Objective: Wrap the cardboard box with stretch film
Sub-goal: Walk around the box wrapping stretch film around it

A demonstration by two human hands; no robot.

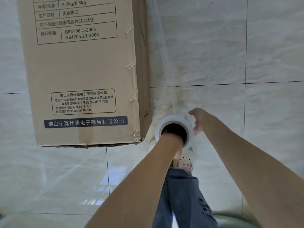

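A tall brown cardboard box (85,71) with black printed labels stands on the tiled floor at upper left. Just right of its near corner is a white roll of stretch film (174,121), seen end-on. My left hand (171,134) is pushed into the roll's dark core, so its fingers are hidden. My right hand (198,120) rests against the roll's outer right side with fingers spread. A clear sheet of film (166,51) runs from the roll away along the box's right side.
Pale glossy floor tiles (271,129) with dark grout lines surround the box. My leg in blue jeans (182,195) and a light slipper (185,160) are directly below the roll. A greenish round object (236,219) shows at the bottom right.
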